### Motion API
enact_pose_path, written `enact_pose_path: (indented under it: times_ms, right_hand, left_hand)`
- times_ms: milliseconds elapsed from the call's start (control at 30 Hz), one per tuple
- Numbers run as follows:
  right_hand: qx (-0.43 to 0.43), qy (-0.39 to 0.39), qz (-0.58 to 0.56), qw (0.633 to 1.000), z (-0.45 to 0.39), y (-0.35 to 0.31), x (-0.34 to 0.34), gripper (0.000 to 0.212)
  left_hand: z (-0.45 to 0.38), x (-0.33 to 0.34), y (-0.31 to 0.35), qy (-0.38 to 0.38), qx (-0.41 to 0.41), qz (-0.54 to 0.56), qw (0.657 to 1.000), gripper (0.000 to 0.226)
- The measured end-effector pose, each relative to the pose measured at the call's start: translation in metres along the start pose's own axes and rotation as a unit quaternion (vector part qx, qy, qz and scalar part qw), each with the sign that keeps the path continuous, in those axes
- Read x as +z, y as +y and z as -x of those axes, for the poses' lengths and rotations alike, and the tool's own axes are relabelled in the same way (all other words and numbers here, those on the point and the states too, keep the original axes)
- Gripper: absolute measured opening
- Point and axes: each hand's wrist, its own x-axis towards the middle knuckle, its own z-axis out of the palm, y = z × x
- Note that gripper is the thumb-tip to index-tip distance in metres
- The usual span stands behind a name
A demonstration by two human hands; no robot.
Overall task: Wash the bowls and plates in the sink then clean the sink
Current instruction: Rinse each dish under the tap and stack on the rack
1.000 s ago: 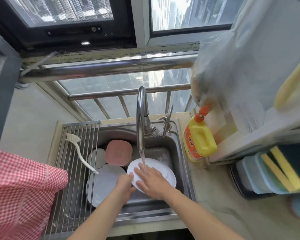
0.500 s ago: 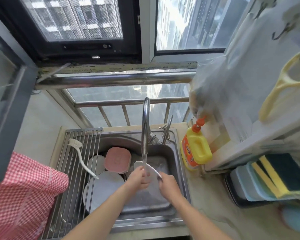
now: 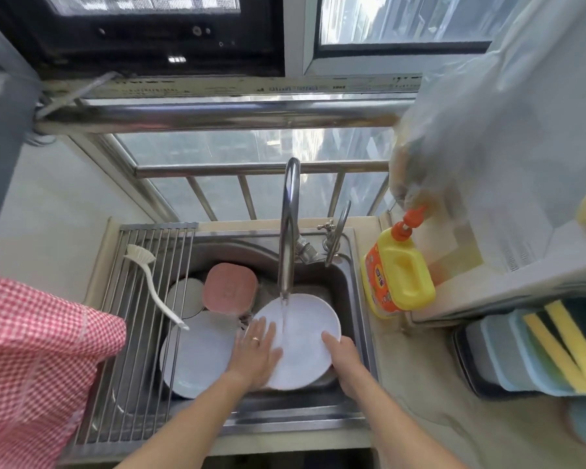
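Currently round white plate (image 3: 301, 346) sits face-up under chrome faucet (image 3: 290, 228) stream; left hand (image 3: 256, 353) flat, fingers spread on its face, right hand (image 3: 344, 355) pinching the rim opposite.

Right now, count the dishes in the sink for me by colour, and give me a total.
White: 3, namely the plate under the tap, the large plate on the left and a smaller round dish behind it.
Pink: 1, the square dish.
Total: 4 dishes visible; others may be hidden underneath.
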Motion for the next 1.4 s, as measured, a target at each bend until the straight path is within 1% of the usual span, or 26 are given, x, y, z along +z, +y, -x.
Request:
enact_pose_path:
  times_ms: [67, 100, 200, 267, 300, 367, 433, 500, 533, 567, 667, 733, 767, 833, 967, 1000, 1067, 1167, 1233, 1300, 1367, 1400]
  right_hand:
    - [0.003, -0.025, -0.024, 0.999, 0.000, 0.002, 0.000, 0.041]
    - [0.003, -0.043, -0.036, 0.998, 0.000, 0.002, 0.002, 0.040]
    - [-0.002, -0.097, -0.037, 0.995, 0.004, -0.005, 0.009, 0.045]
    - [-0.003, -0.114, -0.026, 0.993, 0.006, -0.010, 0.008, 0.052]
    - [-0.004, -0.114, -0.034, 0.993, 0.005, -0.010, 0.006, 0.050]
    - [-0.005, -0.095, -0.040, 0.995, 0.005, -0.011, -0.003, 0.047]
    - [-0.008, -0.068, -0.032, 0.997, 0.004, -0.013, -0.011, 0.048]
    - [-0.011, -0.043, -0.037, 0.998, 0.002, -0.013, -0.015, 0.048]
    - [-0.010, -0.031, -0.042, 0.999, 0.003, -0.016, -0.014, 0.048]
    - [-0.013, -0.022, -0.049, 0.998, 0.002, -0.016, -0.010, 0.048]
    - [-0.005, -0.016, -0.029, 0.999, 0.004, -0.019, 0.004, 0.047]
    - [0.008, -0.030, -0.021, 0.999, 0.008, -0.016, 0.013, 0.049]
    - [0.009, -0.041, -0.014, 0.999, 0.010, -0.013, 0.016, 0.051]
    - [0.004, -0.062, -0.009, 0.998, 0.017, -0.012, 0.019, 0.046]
    - [-0.016, -0.090, -0.046, 0.995, 0.019, -0.012, 0.018, 0.045]
    - [-0.019, -0.084, -0.049, 0.995, 0.019, -0.013, 0.016, 0.044]
    - [-0.021, -0.058, -0.062, 0.996, 0.018, -0.016, 0.010, 0.042]
    - [-0.013, -0.032, -0.059, 0.998, 0.015, -0.020, 0.007, 0.040]
    - [-0.012, -0.028, -0.050, 0.998, 0.014, -0.022, 0.010, 0.041]
    - [-0.012, -0.033, -0.048, 0.998, 0.015, -0.022, 0.016, 0.041]
    - [-0.008, -0.049, -0.047, 0.998, 0.017, -0.019, 0.021, 0.041]
    - [-0.005, -0.060, -0.044, 0.997, 0.017, -0.017, 0.023, 0.043]
  left_hand:
    - [-0.002, 0.003, 0.001, 0.005, -0.005, -0.002, 1.000, 0.079]
    - [-0.002, 0.003, 0.009, 0.009, 0.011, 0.002, 1.000, 0.075]
    - [-0.001, -0.003, 0.044, 0.015, 0.113, 0.017, 0.993, 0.062]
    - [-0.005, -0.013, 0.053, 0.026, 0.158, 0.019, 0.987, 0.057]
    - [-0.008, -0.018, 0.049, 0.035, 0.159, 0.012, 0.987, 0.057]
    - [-0.016, -0.026, 0.028, 0.049, 0.119, -0.001, 0.992, 0.058]
    - [-0.021, -0.030, 0.002, 0.044, 0.065, -0.017, 0.997, 0.060]
    - [-0.019, -0.029, -0.014, 0.029, 0.049, -0.034, 0.998, 0.068]
    - [-0.014, -0.026, -0.016, 0.024, 0.053, -0.038, 0.998, 0.074]
    - [-0.007, -0.020, -0.012, 0.019, 0.063, -0.033, 0.997, 0.075]
    - [0.015, -0.003, 0.017, -0.008, 0.124, 0.031, 0.992, 0.061]
    - [0.020, 0.000, 0.034, -0.010, 0.163, 0.064, 0.985, 0.056]
    - [0.017, -0.001, 0.039, 0.000, 0.172, 0.067, 0.983, 0.054]
    - [0.004, -0.007, 0.041, 0.019, 0.171, 0.055, 0.984, 0.053]
    - [-0.022, -0.023, 0.020, 0.031, 0.116, 0.030, 0.992, 0.056]
    - [-0.026, -0.027, 0.010, 0.036, 0.099, 0.009, 0.994, 0.059]
    - [-0.029, -0.030, -0.008, 0.036, 0.066, -0.025, 0.997, 0.073]
    - [-0.017, -0.022, -0.022, 0.027, 0.028, -0.018, 0.999, 0.083]
    - [-0.002, -0.014, -0.013, 0.021, 0.055, -0.010, 0.998, 0.080]
    - [0.009, -0.010, 0.006, 0.002, 0.115, 0.014, 0.993, 0.077]
    - [0.009, -0.012, 0.025, -0.008, 0.160, 0.029, 0.987, 0.059]
    - [0.005, -0.015, 0.032, -0.001, 0.170, 0.038, 0.985, 0.055]
